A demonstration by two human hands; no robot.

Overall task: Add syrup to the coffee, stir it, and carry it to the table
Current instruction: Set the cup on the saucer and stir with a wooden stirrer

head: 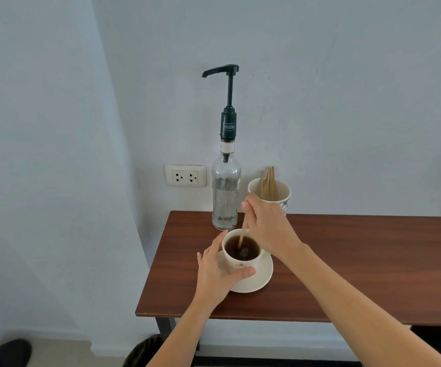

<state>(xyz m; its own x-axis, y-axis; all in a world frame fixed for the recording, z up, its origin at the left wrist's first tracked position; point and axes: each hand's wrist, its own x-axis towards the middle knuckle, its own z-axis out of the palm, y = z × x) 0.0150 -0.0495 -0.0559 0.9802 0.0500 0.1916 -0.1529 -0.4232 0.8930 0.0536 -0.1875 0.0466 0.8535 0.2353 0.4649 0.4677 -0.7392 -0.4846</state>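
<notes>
Steadying the cup (pixel 241 263) against wobble, the left hand (pixel 215 272) wraps it; beside the cup, the right hand (pixel 268 225) pinches the stirrer (pixel 243 235), its tip probably submerged.

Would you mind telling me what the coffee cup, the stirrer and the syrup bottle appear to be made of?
Coffee cup: probably glazed ceramic, cream and smooth with a thick rim. Stirrer: likely wood, thin, matte tan. Syrup bottle: clear glass by its look, see-through with sheen; its pump looks dark plastic.

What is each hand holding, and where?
The right hand pinches the wooden stir stick near its top; the left hand grips the coffee cup by its side.
</notes>
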